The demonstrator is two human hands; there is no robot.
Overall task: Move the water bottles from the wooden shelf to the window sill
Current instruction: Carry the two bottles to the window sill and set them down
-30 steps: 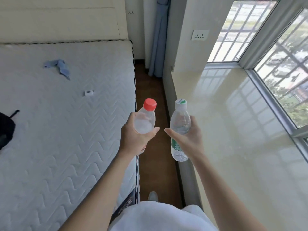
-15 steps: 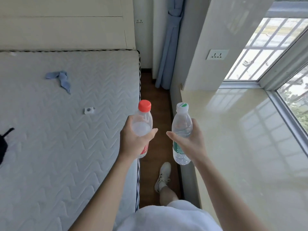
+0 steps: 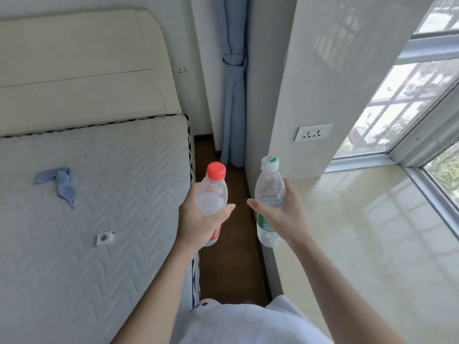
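While hands grip bottles, left hand (image 3: 198,219) red-capped bottle (image 3: 213,192), right hand (image 3: 285,214) white-capped bottle (image 3: 269,192); glossy window sill (image 3: 372,244) beside mattress (image 3: 87,219).

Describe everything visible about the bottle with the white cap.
The white-capped bottle is clear plastic, ribbed near its base, with a green mark on its white cap and a green label band mostly hidden by the palm. It stands roughly upright, leaning slightly, in the air at the near edge of the window sill, not resting on it. Only the right hand touches it.

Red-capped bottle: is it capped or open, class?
Capped. The red-capped bottle, held upright in the left hand, has its red cap seated on the neck.
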